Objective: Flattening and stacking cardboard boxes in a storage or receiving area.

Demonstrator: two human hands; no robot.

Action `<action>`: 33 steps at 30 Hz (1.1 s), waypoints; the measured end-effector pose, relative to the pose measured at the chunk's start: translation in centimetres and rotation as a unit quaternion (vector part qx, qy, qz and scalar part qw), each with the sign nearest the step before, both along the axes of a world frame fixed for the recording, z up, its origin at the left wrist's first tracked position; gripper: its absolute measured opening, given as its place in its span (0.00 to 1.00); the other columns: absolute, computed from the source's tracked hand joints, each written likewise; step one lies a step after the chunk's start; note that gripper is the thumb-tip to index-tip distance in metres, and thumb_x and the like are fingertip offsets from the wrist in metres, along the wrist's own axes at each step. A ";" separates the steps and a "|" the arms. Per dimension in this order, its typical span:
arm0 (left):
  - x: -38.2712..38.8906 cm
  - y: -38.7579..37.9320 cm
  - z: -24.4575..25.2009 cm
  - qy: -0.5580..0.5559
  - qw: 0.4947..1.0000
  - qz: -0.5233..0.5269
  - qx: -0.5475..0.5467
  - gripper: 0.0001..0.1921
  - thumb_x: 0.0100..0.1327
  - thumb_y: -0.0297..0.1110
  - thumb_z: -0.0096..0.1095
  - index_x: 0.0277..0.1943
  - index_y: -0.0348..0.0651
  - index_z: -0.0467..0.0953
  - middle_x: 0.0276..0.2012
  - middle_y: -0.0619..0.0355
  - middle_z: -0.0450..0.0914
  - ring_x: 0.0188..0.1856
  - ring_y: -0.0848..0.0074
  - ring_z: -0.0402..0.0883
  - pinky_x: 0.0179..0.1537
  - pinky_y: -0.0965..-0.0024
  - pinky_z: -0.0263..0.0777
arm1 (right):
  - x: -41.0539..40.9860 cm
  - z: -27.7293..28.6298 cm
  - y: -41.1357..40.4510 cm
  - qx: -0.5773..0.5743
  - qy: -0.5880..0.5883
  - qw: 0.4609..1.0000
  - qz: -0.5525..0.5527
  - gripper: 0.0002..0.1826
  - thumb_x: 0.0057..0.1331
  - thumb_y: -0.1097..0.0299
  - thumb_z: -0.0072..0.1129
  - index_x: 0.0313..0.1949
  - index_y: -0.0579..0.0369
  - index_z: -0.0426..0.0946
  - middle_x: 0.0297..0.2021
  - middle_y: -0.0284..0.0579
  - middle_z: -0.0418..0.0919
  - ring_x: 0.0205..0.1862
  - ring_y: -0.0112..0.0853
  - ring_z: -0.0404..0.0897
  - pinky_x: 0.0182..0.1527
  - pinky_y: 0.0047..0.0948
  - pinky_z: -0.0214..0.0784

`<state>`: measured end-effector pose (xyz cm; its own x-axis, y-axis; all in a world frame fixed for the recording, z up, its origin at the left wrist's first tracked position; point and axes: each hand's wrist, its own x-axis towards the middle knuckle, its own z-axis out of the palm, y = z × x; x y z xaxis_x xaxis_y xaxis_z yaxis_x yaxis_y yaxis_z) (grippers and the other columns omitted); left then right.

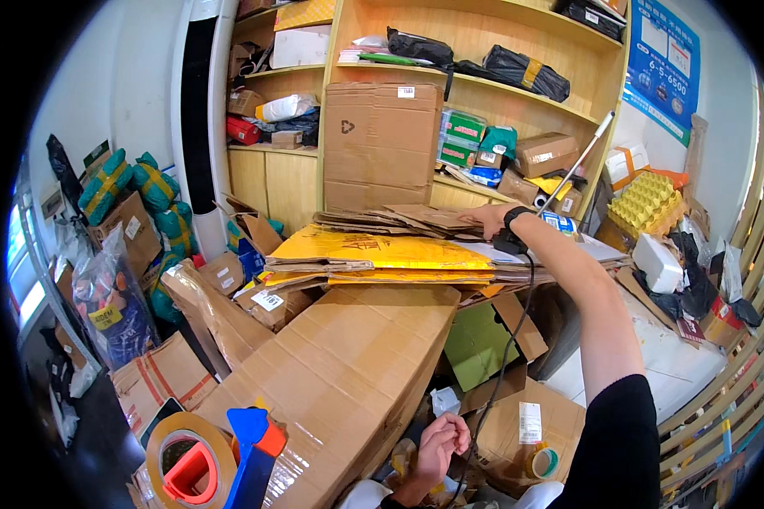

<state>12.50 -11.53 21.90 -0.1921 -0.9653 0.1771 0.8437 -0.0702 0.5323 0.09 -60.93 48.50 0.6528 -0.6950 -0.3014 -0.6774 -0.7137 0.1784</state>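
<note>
My right hand (493, 219) reaches forward and rests on the right end of a pile of flattened brown cardboard (414, 219). Beneath that pile lie folded yellow cardboard sheets (382, 248). A black device (510, 242) with a cable sits just below my right wrist. My left hand (442, 439) is low in the centre, fingers curled, with no object visible in it. It is near a large taped cardboard box (344, 343). A blue tape dispenser (251, 458) with a big roll of tape (191, 461) stands on the near left end of that box.
Shelves (516, 89) with parcels stand at the back, a large upright carton (382, 146) in front of them. Green-wrapped parcels (159, 184) are stacked at left. An open box (481, 343) and a labelled carton (528, 420) lie below the pile. A metal pole (579, 159) leans at right.
</note>
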 end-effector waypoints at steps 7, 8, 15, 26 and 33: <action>1.4 -0.1 -0.2 0.014 1.000 0.020 0.014 0.13 0.62 0.36 0.50 0.42 0.35 0.68 0.29 0.56 0.69 0.30 0.74 0.68 0.34 0.73 0.61 | 1.1 5.6 1.7 -0.131 -0.014 0.990 0.050 0.29 0.57 0.64 0.63 0.59 0.58 0.70 0.45 0.59 0.80 0.46 0.45 0.79 0.46 0.40 0.72; 1.4 0.0 0.0 0.011 1.000 0.024 0.005 0.13 0.62 0.37 0.50 0.42 0.35 0.68 0.29 0.56 0.68 0.30 0.74 0.68 0.34 0.72 0.61 | 0.9 7.7 3.9 -0.124 -0.048 0.990 0.052 0.27 0.56 0.63 0.63 0.55 0.57 0.72 0.42 0.56 0.81 0.41 0.43 0.79 0.42 0.40 0.71; 0.2 0.6 1.0 -0.060 0.996 0.051 -0.027 0.12 0.63 0.38 0.51 0.42 0.37 0.70 0.28 0.57 0.71 0.30 0.74 0.71 0.33 0.72 0.65 | -8.5 20.0 18.3 -0.272 -0.169 0.944 0.087 0.18 0.51 0.66 0.61 0.39 0.64 0.75 0.30 0.49 0.77 0.35 0.38 0.76 0.37 0.36 0.69; 0.2 5.4 5.0 -0.156 0.955 0.130 -0.215 0.29 0.62 0.47 0.64 0.58 0.38 0.63 0.48 0.49 0.76 0.52 0.67 0.76 0.53 0.67 0.69 | -26.2 14.9 54.9 -0.287 -0.582 0.746 -0.152 0.17 0.55 0.79 0.57 0.46 0.69 0.77 0.41 0.39 0.82 0.40 0.22 0.80 0.43 0.22 0.71; 2.8 7.0 7.3 -0.183 0.943 0.099 -0.258 0.66 0.43 0.66 0.78 0.75 0.38 0.46 0.70 0.43 0.62 0.72 0.57 0.62 0.72 0.58 0.52 | -29.7 -3.9 67.0 -0.082 -0.618 0.724 -0.296 0.13 0.49 0.80 0.58 0.37 0.66 0.81 0.31 0.30 0.80 0.32 0.18 0.77 0.34 0.20 0.67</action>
<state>15.26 -4.55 29.23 -0.1570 -0.7915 0.5907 0.5664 0.4178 0.7103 -29.62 6.03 44.57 -0.0727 -0.9234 0.3770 -0.5694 -0.2719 -0.7758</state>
